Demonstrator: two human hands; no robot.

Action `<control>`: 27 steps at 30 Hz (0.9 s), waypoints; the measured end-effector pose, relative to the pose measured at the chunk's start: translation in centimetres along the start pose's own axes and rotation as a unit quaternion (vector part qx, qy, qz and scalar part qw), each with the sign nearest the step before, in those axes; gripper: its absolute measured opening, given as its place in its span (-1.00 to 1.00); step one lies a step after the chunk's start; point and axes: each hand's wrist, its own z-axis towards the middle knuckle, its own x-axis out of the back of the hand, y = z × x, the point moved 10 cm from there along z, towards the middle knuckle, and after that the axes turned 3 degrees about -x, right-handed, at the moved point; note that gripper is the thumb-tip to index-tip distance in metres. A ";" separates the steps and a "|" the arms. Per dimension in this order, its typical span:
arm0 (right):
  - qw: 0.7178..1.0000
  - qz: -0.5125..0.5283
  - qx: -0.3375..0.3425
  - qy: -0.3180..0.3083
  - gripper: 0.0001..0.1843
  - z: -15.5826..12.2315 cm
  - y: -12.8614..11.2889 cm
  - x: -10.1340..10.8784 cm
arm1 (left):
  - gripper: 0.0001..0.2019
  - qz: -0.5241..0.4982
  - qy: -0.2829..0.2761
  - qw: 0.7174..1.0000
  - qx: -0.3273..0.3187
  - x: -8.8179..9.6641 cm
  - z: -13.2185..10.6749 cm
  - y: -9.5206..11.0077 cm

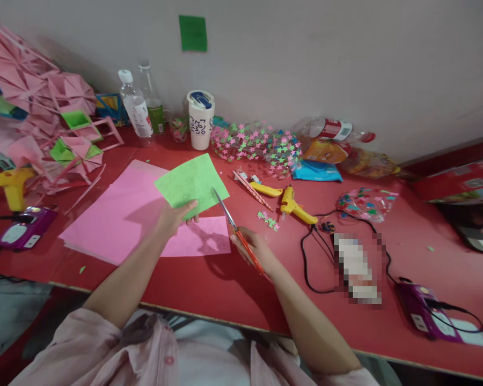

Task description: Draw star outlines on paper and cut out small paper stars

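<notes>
My left hand point(173, 219) pinches the lower edge of a light green paper sheet point(191, 184) and holds it above the red table point(209, 284). My right hand point(254, 247) grips orange-handled scissors point(234, 227), whose blades point up toward the sheet's right edge. The blade tips touch or nearly touch the green paper. Under both hands lie pink paper sheets point(124, 214) flat on the table.
A yellow glue gun point(295, 208) with a black cord, a yellow cutter point(265, 189) and small paper stars lie right of the scissors. Bottles point(137, 110), a white cup point(200, 120) and star garlands point(257, 142) line the wall. Pink folded paper work point(44, 107) fills the left.
</notes>
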 end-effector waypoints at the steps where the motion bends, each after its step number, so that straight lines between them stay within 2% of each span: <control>1: 1.000 0.003 0.001 0.000 -0.49 0.0 0.0 0.0 | -0.70 -0.001 0.002 1.000 0.000 0.1 0.0 0.0; 12: 1.000 0.006 0.003 -0.013 -0.52 0.2 0.2 -0.3 | -0.75 -0.015 0.007 1.000 0.018 -0.1 -0.2 -0.3; 27: 1.000 0.015 0.005 0.012 -0.50 0.1 0.1 0.2 | -0.77 -0.021 0.005 1.000 0.012 -0.3 -0.2 -0.5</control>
